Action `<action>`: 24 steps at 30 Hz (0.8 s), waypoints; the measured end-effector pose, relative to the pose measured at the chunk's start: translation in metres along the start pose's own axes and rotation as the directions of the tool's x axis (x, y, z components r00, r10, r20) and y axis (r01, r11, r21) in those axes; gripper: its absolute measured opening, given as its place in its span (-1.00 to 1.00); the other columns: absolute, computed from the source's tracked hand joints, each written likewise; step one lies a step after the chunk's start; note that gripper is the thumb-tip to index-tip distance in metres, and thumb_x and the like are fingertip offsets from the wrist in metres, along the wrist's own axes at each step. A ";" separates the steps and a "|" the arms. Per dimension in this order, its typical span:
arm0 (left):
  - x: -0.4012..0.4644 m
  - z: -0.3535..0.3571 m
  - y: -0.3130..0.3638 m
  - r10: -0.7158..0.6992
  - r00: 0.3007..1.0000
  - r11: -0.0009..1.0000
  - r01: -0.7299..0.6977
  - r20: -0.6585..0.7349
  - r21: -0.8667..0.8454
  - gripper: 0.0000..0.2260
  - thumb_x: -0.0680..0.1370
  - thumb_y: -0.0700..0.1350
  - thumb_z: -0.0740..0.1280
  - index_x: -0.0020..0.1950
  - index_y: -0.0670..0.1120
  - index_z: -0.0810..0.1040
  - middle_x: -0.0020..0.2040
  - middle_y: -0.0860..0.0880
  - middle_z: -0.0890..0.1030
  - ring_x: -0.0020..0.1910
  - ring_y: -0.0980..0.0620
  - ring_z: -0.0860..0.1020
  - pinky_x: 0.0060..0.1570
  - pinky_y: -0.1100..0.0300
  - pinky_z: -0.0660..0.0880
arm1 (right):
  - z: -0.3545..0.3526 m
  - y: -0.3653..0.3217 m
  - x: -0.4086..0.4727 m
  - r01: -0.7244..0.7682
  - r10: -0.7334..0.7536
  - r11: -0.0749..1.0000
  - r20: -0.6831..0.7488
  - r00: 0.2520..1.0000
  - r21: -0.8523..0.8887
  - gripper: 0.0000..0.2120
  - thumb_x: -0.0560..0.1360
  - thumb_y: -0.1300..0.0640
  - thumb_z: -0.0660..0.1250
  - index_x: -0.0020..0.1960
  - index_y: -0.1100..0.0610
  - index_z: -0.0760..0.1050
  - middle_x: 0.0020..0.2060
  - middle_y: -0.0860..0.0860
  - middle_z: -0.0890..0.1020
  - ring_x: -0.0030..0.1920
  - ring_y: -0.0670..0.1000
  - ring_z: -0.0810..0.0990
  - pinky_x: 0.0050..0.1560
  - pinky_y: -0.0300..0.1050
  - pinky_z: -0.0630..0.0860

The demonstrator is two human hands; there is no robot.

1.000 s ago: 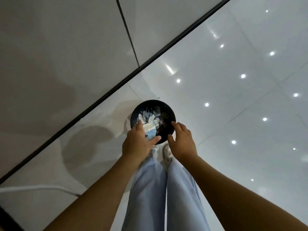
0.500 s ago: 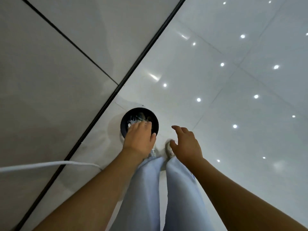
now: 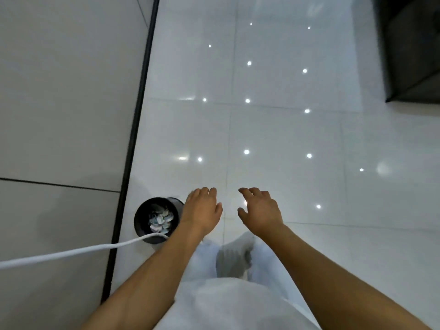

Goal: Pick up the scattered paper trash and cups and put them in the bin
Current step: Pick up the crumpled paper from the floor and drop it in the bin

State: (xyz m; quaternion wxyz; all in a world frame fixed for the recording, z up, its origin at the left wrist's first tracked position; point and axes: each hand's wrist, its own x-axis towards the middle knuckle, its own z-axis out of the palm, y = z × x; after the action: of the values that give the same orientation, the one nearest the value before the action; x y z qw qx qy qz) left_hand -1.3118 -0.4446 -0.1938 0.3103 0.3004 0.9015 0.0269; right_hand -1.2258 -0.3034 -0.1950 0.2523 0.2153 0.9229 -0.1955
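A small round black bin (image 3: 142, 211) stands on the glossy white floor at the lower left, beside the wall. Crumpled paper trash (image 3: 159, 220) in white and pale blue lies inside it. My left hand (image 3: 202, 211) hovers just right of the bin's rim, palm down, fingers apart, holding nothing. My right hand (image 3: 260, 211) is a little further right over the floor, also open and empty. No loose paper or cups show on the floor in view.
A white cable (image 3: 71, 252) runs from the left edge across the bin's near side. A grey wall with a black skirting strip (image 3: 140, 110) borders the left. Dark furniture (image 3: 414, 48) fills the top right corner. My pale trousers and shoes (image 3: 234, 258) are below the hands.
Both hands have left the bin and lifted away to its right. The view has swung up and round, so the bin now sits lower left and more floor shows ahead.
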 end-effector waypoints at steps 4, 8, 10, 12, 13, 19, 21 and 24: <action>0.017 -0.006 0.103 0.115 0.993 0.989 -0.115 0.001 0.098 -0.61 0.62 0.06 0.08 0.36 -0.12 0.34 0.22 -0.09 0.49 0.19 -0.05 0.43 0.22 0.14 0.32 | -0.032 0.092 -0.029 -0.073 0.075 0.996 -0.044 0.996 0.051 -0.49 0.57 -0.05 0.18 0.49 -0.02 0.18 0.41 0.01 0.37 0.36 0.10 0.35 0.27 -0.02 0.38; 0.037 -0.010 0.215 0.195 0.981 0.970 -0.192 -0.008 0.147 -0.60 0.62 0.06 0.09 0.36 -0.13 0.35 0.20 -0.09 0.50 0.18 -0.04 0.45 0.19 0.16 0.33 | -0.065 0.191 -0.057 -0.168 0.178 0.978 -0.075 0.981 0.123 -0.49 0.58 -0.05 0.18 0.49 -0.03 0.17 0.41 0.01 0.35 0.36 0.10 0.33 0.28 -0.01 0.37; 0.045 -0.010 0.273 0.226 0.974 0.959 -0.226 0.022 0.172 -0.61 0.61 0.06 0.10 0.35 -0.13 0.36 0.21 -0.09 0.50 0.18 -0.05 0.45 0.19 0.13 0.35 | -0.081 0.238 -0.073 -0.221 0.238 0.961 -0.089 0.967 0.167 -0.49 0.58 -0.05 0.18 0.49 -0.03 0.17 0.41 0.02 0.35 0.36 0.11 0.33 0.28 -0.01 0.37; 0.054 -0.010 0.321 0.257 0.965 0.944 -0.262 0.050 0.199 -0.62 0.61 0.07 0.10 0.34 -0.12 0.37 0.21 -0.09 0.50 0.18 -0.06 0.45 0.18 0.12 0.36 | -0.096 0.276 -0.085 -0.264 0.288 0.944 -0.105 0.952 0.200 -0.49 0.58 -0.04 0.18 0.49 -0.02 0.17 0.41 0.02 0.34 0.37 0.11 0.32 0.28 0.00 0.36; 0.058 -0.010 0.347 0.280 0.958 0.934 -0.287 0.060 0.213 -0.62 0.61 0.07 0.11 0.34 -0.11 0.37 0.22 -0.09 0.49 0.18 -0.06 0.45 0.18 0.12 0.37 | -0.104 0.297 -0.093 -0.290 0.319 0.931 -0.112 0.941 0.223 -0.49 0.58 -0.04 0.17 0.50 -0.02 0.17 0.42 0.02 0.34 0.37 0.11 0.32 0.28 0.00 0.36; 0.090 -0.017 0.480 0.454 0.885 0.832 -0.463 0.106 0.306 -0.60 0.61 0.09 0.12 0.35 -0.11 0.37 0.23 -0.09 0.51 0.19 -0.06 0.48 0.18 0.11 0.40 | -0.143 0.403 -0.125 -0.429 0.499 0.836 -0.150 0.853 0.342 -0.49 0.58 -0.05 0.18 0.49 -0.02 0.18 0.42 0.03 0.34 0.37 0.12 0.33 0.29 0.02 0.35; 0.107 -0.021 0.523 0.503 0.854 0.793 -0.518 0.134 0.321 -0.60 0.60 0.09 0.13 0.35 -0.11 0.38 0.23 -0.10 0.51 0.18 -0.07 0.48 0.16 0.10 0.41 | -0.155 0.440 -0.128 -0.479 0.565 0.790 -0.147 0.812 0.383 -0.49 0.57 -0.06 0.19 0.48 -0.02 0.19 0.41 0.03 0.36 0.36 0.12 0.34 0.29 0.02 0.35; 0.136 -0.028 0.579 0.559 0.810 0.741 -0.584 0.178 0.331 -0.60 0.60 0.08 0.13 0.35 -0.12 0.38 0.24 -0.11 0.50 0.19 -0.08 0.47 0.16 0.10 0.41 | -0.173 0.489 -0.124 -0.532 0.634 0.729 -0.132 0.762 0.431 -0.50 0.56 -0.05 0.19 0.47 -0.03 0.21 0.37 0.03 0.39 0.33 0.12 0.35 0.27 0.02 0.35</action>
State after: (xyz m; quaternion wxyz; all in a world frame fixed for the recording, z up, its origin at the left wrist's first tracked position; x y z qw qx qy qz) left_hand -1.1094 0.1088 -0.1096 0.2548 0.6159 0.7431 -0.0599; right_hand -0.9524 0.1475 -0.1121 0.1281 0.5646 0.7782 -0.2434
